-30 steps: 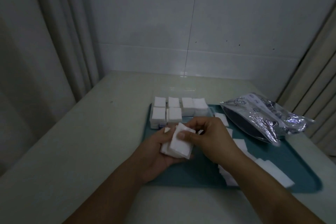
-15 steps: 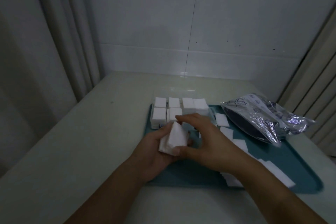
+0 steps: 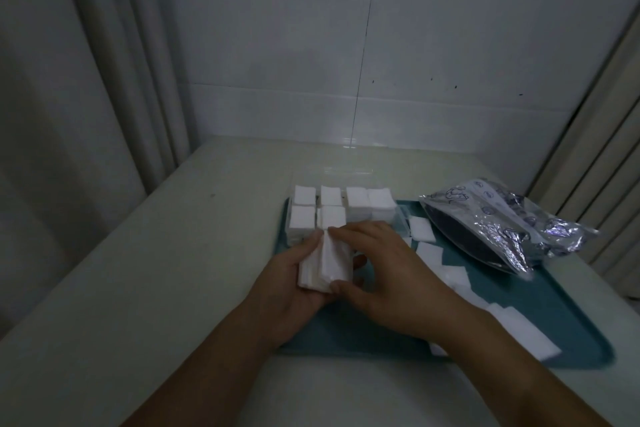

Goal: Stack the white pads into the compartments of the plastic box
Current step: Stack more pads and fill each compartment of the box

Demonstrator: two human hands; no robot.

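A clear plastic box [image 3: 398, 218] with compartments sits at the far left corner of a teal tray [image 3: 346, 340]; several compartments hold stacks of white pads [image 3: 331, 196]. Just in front of the box, both my hands hold a small stack of white pads [image 3: 325, 263] on edge. My left hand [image 3: 291, 291] cups the stack from the left and below. My right hand [image 3: 391, 274] pinches it from the right, fingers on its top and bottom edges. Loose white pads [image 3: 429, 253] lie scattered on the tray to the right.
A crinkled silver foil bag [image 3: 502, 229] lies across the tray's far right corner. The tray rests on a pale table [image 3: 156, 288] against a tiled wall, with curtains on the left and right.
The stack of pads has turned from lying flat in my left palm to standing on edge. My right hand shifted from the top of the stack to pinching its right side, and both hands moved slightly toward the box.
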